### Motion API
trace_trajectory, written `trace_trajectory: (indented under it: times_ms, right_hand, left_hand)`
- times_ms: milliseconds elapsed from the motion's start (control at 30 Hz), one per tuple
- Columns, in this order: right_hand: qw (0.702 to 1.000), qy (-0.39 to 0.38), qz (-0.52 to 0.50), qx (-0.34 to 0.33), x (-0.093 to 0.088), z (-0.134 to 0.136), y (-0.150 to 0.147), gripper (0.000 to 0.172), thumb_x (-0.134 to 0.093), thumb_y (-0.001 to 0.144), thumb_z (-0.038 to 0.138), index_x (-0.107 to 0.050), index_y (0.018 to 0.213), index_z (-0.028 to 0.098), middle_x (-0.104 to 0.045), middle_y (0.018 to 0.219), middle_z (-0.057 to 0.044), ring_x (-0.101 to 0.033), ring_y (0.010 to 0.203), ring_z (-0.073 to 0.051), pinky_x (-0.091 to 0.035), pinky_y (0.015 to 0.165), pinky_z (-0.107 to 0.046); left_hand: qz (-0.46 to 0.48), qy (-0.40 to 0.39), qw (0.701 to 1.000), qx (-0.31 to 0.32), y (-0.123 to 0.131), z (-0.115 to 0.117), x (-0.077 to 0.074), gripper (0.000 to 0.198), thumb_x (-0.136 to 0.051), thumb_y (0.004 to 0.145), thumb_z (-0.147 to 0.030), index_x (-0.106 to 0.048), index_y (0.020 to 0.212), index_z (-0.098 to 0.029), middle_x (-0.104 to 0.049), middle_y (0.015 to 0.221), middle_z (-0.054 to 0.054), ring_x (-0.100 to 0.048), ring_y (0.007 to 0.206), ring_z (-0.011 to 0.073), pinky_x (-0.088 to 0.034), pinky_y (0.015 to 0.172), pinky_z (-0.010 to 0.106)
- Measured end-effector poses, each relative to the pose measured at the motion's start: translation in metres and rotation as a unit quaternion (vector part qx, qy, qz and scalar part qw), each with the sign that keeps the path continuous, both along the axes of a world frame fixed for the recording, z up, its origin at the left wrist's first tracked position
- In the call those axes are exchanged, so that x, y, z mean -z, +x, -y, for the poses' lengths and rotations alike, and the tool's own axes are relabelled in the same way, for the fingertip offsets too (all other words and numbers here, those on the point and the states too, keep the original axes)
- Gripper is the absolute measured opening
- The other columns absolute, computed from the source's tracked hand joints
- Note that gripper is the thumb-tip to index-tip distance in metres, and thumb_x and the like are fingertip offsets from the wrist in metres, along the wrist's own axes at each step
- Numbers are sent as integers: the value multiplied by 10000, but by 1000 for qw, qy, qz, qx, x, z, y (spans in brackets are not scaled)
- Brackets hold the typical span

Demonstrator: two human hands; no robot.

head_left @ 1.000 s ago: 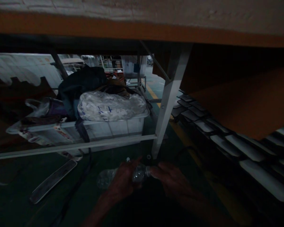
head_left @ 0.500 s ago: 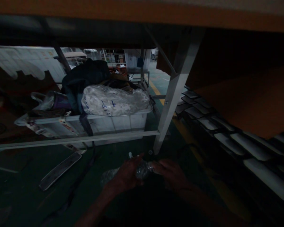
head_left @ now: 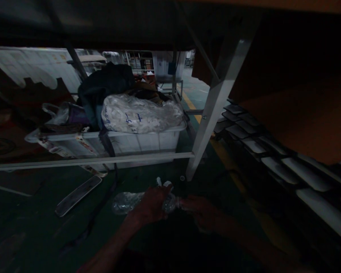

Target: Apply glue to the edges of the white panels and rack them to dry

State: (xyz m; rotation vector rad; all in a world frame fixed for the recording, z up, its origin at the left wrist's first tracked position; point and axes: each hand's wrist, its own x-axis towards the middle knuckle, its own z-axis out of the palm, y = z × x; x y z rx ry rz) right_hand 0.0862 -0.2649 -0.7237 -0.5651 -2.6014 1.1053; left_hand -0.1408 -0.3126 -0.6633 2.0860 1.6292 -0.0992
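A clear plastic bottle [head_left: 125, 202] lies sideways low in the view, above the green floor. My left hand [head_left: 152, 204] is wrapped round its middle, with the base sticking out to the left. At the bottle's neck end, on the right, my right hand [head_left: 200, 212] is closed with its fingertips at the mouth; whether a cap is between them is too dark to tell. Just beyond my left hand shows a small white piece [head_left: 159, 181]. A small round object [head_left: 182, 178] stands by the foot of the table leg.
A metal table leg [head_left: 210, 121] and a crossbar [head_left: 147, 157] stand in front of me. Behind them a white bin [head_left: 142, 146] holds a wrapped bag [head_left: 142, 115] and dark cloth. Pale curved panels [head_left: 304, 174] line the right; a flat strip [head_left: 78, 196] lies left.
The view has shifted slightly, so the bin and table leg appear higher and further right. More of the bottle's base now shows left of my left hand.
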Motion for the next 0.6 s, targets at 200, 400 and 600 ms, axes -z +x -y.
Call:
trace_trajectory:
  times_ms: [200, 400, 600]
  right_hand:
    - [999, 33, 7, 14, -1, 1, -4, 369, -410, 859, 139, -568, 1178, 235, -538, 814, -13, -494, 659, -138, -384, 585, -240]
    - [997, 67, 25, 29, -4, 1, -6, 315, -449, 846, 125, -583, 1121, 204, -518, 768, 6, -478, 630, -136, -373, 564, -255]
    - [994, 93, 20, 56, -2, -3, -9, 367, -413, 826, 129, -629, 1106, 227, -557, 767, -13, -510, 666, -149, -390, 598, -264]
  left_hand:
    - [-11, 10, 1000, -2, 2, 1, -4, 865, -730, 610, -210, -365, 1393, -170, -504, 1355, 203, -491, 1224, 346, -356, 1002, 517]
    - [-12, 24, 1000, 1, 4, 0, 0, 863, -721, 581, -155, -390, 1378, -143, -539, 1309, 223, -517, 1184, 376, -372, 969, 550]
    - [-23, 30, 999, -26, 9, -5, -6, 865, -744, 574, -156, -407, 1370, -132, -553, 1291, 229, -524, 1172, 389, -363, 967, 569]
